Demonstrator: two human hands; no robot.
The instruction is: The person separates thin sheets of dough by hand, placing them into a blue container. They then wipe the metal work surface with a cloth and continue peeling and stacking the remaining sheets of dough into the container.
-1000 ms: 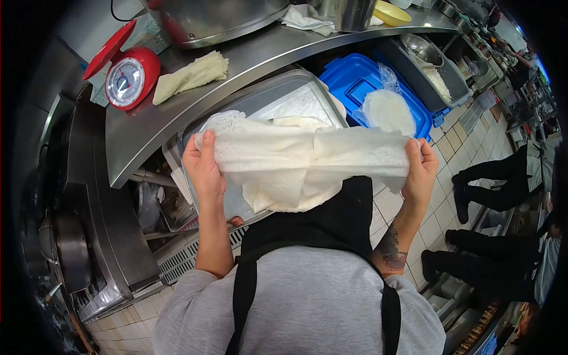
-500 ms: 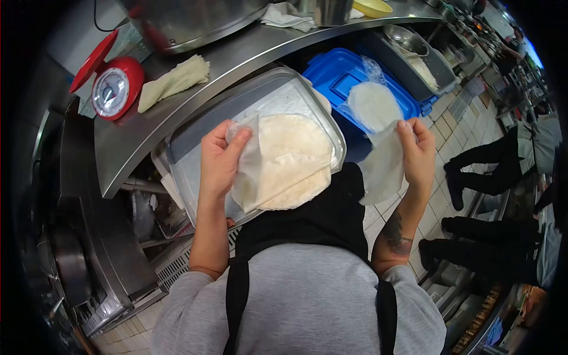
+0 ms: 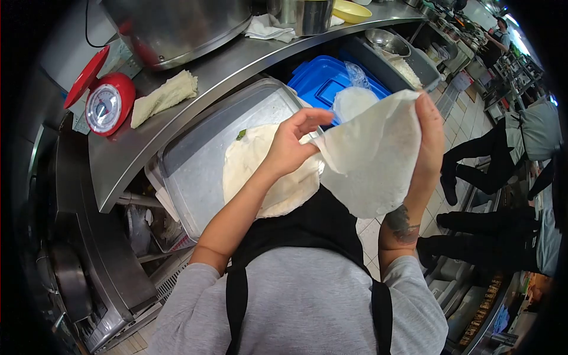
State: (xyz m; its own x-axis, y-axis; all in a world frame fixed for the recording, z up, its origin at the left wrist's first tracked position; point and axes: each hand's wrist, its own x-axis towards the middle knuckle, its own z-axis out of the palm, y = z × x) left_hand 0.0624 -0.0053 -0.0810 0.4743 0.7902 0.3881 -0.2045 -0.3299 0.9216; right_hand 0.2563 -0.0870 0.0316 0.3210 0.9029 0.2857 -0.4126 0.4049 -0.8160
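My right hand [image 3: 430, 133] grips the right edge of a thin, translucent, whitish sheet [image 3: 376, 157] that looks like a round separator sheet. My left hand [image 3: 294, 142] is at the upper left edge of this sheet, with the edge between its thumb and fingers. The sheet's top edge runs straight between both hands, and a fold droops below the left one. Under my left forearm lies a round, pale flat dough [image 3: 248, 163], partly covered, on a metal tray [image 3: 189, 168]. A small green leaf [image 3: 241, 135] shows at the dough's upper edge.
Beyond the tray, a blue lid [image 3: 316, 83] carries more round sheets [image 3: 353, 102]. A grey bin [image 3: 423, 59] with a metal bowl [image 3: 387, 42] stands behind. The steel counter [image 3: 228, 74] holds a red scale [image 3: 109, 103], a folded cloth [image 3: 164, 97] and a large pot [image 3: 183, 29]. Other people stand at right.
My left hand has moved right, off the dough, carrying its sheet toward the one in my right hand. The right hand has risen slightly. More of the dough's left side and a leaf now show.
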